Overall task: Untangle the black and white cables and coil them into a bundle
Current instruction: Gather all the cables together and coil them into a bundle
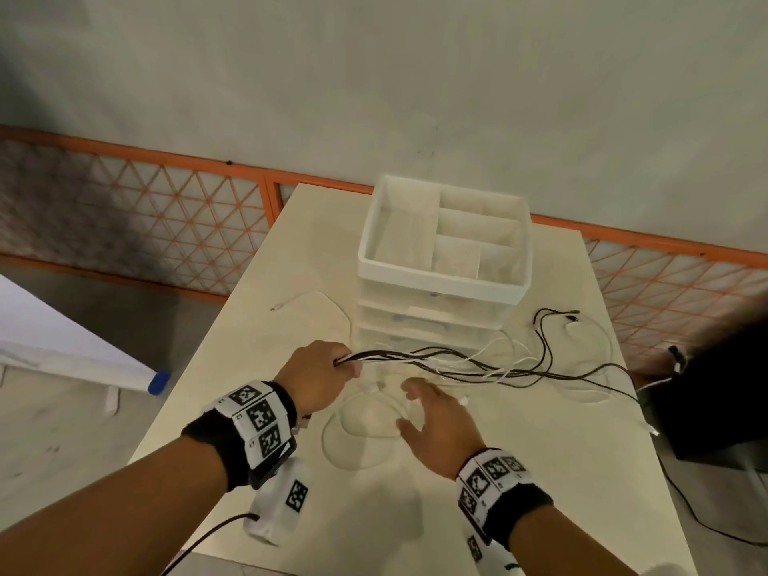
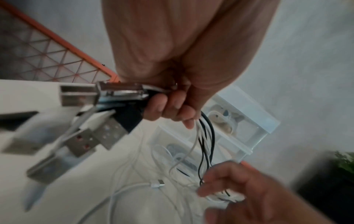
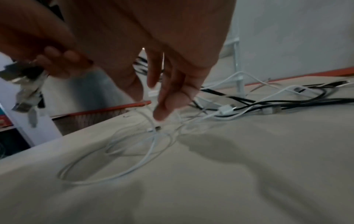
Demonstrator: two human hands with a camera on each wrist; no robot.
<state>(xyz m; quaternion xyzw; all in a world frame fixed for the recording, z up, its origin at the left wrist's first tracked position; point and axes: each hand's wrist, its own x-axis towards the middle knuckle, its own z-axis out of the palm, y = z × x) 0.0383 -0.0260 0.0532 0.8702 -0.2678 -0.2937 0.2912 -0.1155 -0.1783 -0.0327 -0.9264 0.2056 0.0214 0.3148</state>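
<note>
My left hand (image 1: 338, 365) grips a bunch of black and white cable ends above the table; their metal USB plugs (image 2: 80, 97) stick out behind the fist (image 2: 170, 109). The black cables (image 1: 540, 370) run right from the fist across the table, mixed with white ones. White cable loops (image 1: 357, 434) lie flat near the front. My right hand (image 1: 415, 394) hovers over these loops with fingers spread and relaxed, and holds nothing. In the right wrist view its fingertips (image 3: 162, 112) hang just above a white cable (image 3: 149, 151); touch cannot be judged.
A white drawer organiser (image 1: 444, 280) with an open divided top tray stands behind the cables. Cable ends trail off the table's (image 1: 519, 492) right edge towards a dark object (image 1: 706, 409). An orange mesh fence (image 1: 166, 201) runs behind; a white board (image 1: 62, 338) stands left.
</note>
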